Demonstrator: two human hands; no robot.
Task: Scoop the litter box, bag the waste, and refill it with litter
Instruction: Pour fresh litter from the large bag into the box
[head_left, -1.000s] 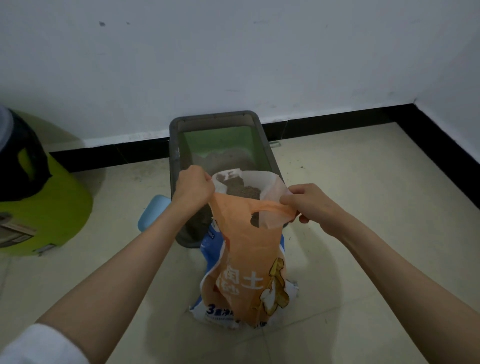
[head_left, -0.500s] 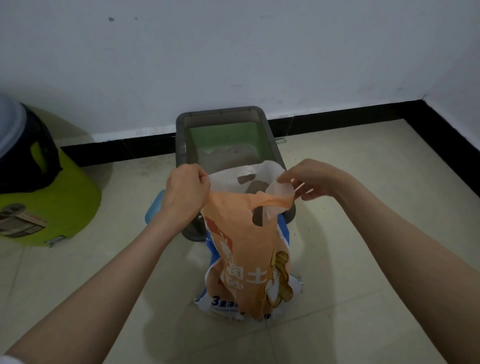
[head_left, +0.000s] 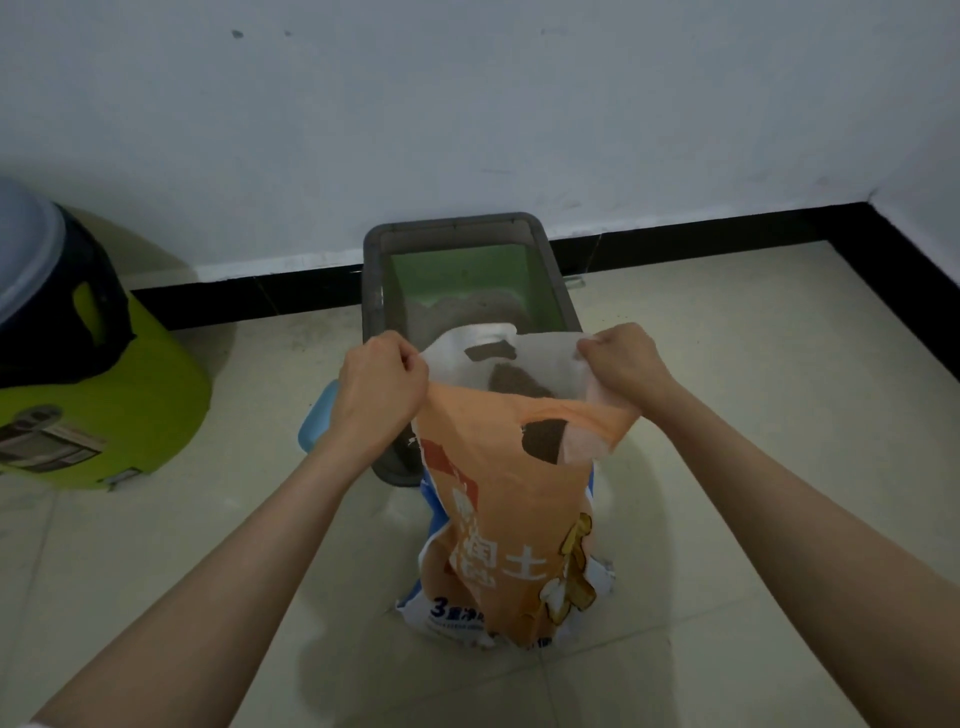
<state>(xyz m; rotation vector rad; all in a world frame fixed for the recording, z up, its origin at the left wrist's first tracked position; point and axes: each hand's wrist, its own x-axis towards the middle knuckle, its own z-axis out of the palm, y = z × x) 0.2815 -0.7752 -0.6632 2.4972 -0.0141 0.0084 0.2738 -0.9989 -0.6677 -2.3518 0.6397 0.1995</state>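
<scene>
An orange, white and blue litter bag stands upright on the tiled floor, its mouth pulled open, with dark litter visible inside. My left hand grips the bag's top left edge. My right hand grips its top right edge. Directly behind the bag stands the grey litter box with green inner walls, against the wall; pale litter lies along its far end. The bag hides the box's near end.
A lime-green and black domed container stands at the left by the wall. A light blue object pokes out beside the box, under my left forearm. Black skirting runs along both walls, which meet in a corner at the right.
Both hands have pulled the bag's mouth wider apart. My right hand has shifted up and to the right, from the handle area to the top edge. The view has dropped slightly.
</scene>
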